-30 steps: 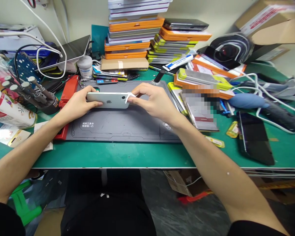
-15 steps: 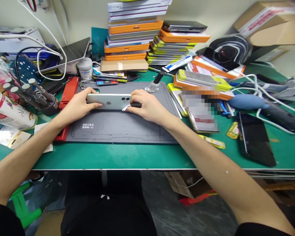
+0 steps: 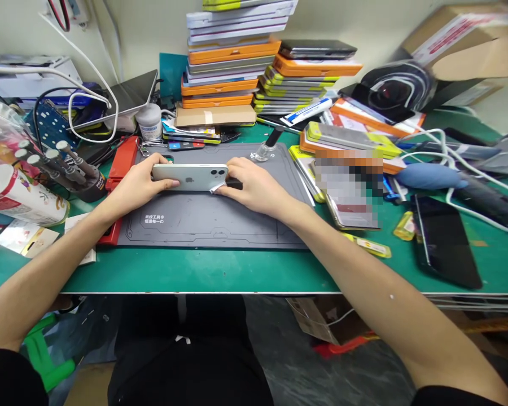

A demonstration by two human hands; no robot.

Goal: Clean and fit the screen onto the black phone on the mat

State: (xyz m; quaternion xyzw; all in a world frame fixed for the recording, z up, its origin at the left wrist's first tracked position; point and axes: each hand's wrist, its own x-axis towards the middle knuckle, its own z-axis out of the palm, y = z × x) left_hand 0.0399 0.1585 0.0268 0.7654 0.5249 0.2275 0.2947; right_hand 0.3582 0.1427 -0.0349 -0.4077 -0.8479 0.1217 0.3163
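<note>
A pale smartphone (image 3: 190, 177) is held on its long edge over a grey work mat (image 3: 203, 225), its back with two camera lenses turned toward me. My left hand (image 3: 141, 183) grips the phone's left end, thumb along the back. At the other end, my right hand (image 3: 249, 186) is closed on the phone near the cameras. A small white piece (image 3: 217, 188), perhaps paper or cloth, shows between the right thumb and the phone. The phone's front side is hidden.
Behind the right hand stands a small glass bottle (image 3: 265, 149) with a black cap. A red holder (image 3: 125, 160) and a screwdriver stand (image 3: 87, 183) are on the left. Stacked orange boxes (image 3: 232, 53) rise at the back. Another phone (image 3: 446, 242) lies at right.
The whole view has shifted slightly. Both hands keep hold of the phone in nearly the same position.
</note>
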